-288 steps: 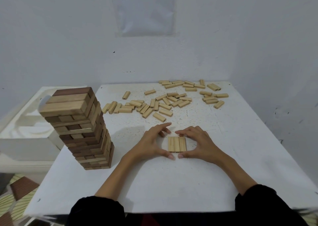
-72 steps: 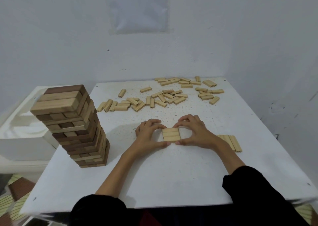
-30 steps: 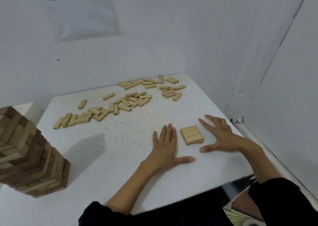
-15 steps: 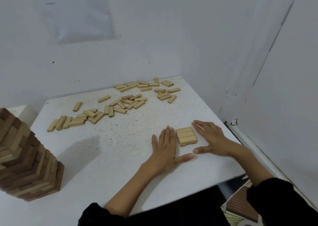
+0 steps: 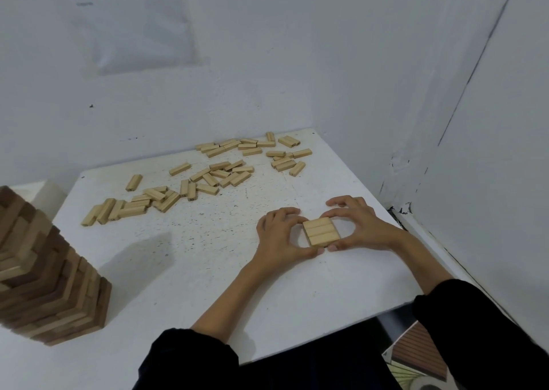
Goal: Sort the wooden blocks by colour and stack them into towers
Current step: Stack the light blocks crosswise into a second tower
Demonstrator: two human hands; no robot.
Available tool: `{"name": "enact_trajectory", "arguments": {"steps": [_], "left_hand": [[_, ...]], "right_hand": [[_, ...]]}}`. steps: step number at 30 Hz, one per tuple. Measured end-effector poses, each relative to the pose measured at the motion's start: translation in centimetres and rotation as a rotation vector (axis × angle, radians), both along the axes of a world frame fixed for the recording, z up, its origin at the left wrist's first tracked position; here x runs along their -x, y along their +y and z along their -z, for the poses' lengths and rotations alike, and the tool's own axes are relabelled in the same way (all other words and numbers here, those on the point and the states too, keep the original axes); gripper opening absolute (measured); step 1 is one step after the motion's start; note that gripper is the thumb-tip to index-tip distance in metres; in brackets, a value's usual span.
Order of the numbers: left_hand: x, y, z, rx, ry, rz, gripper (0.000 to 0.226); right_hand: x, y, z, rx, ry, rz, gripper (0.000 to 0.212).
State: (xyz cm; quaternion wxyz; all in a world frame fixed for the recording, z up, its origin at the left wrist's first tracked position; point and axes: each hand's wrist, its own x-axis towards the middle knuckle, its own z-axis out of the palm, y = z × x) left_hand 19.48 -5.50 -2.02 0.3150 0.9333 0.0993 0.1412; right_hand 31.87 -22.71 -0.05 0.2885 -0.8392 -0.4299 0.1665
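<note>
The left hand (image 5: 279, 235) and right hand (image 5: 361, 226) curl around a low pale stack (image 5: 320, 231), three blocks across its top.

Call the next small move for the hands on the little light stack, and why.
Probably release and send the left hand to the loose blocks for the next layer. The right hand cups the light stack too; its three top blocks look flush, so squaring seems done.
</note>
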Motion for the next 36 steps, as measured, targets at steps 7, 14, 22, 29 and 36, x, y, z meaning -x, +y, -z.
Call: {"name": "enact_trajectory", "arguments": {"steps": [7, 14, 22, 29, 36], "left_hand": [[-0.2, 0.1, 0.3, -0.013, -0.041, 0.013, 0.078], [-0.2, 0.0, 0.2, -0.032, -0.02, 0.016, 0.081], [0.7, 5.4, -2.6, 0.06, -0.007, -0.015, 0.079], [0.5, 14.1, -0.9, -0.168, -0.104, -0.42, 0.039], [0.2, 15.9, 0.9, -0.313, -0.046, -0.497, 0.047]], "right_hand": [[-0.2, 0.1, 0.2, 0.001, -0.019, -0.015, 0.059], [-0.5, 0.0, 0.3, 0.03, 0.006, -0.044, 0.064], [-2.9, 1.5, -1.1, -0.168, 0.225, 0.01, 0.04], [-5.8, 8.6, 1.1, -0.148, -0.128, 0.152, 0.043], [-9.1, 12.2, 2.1, 0.073, -0.474, 0.105, 0.045]]}}
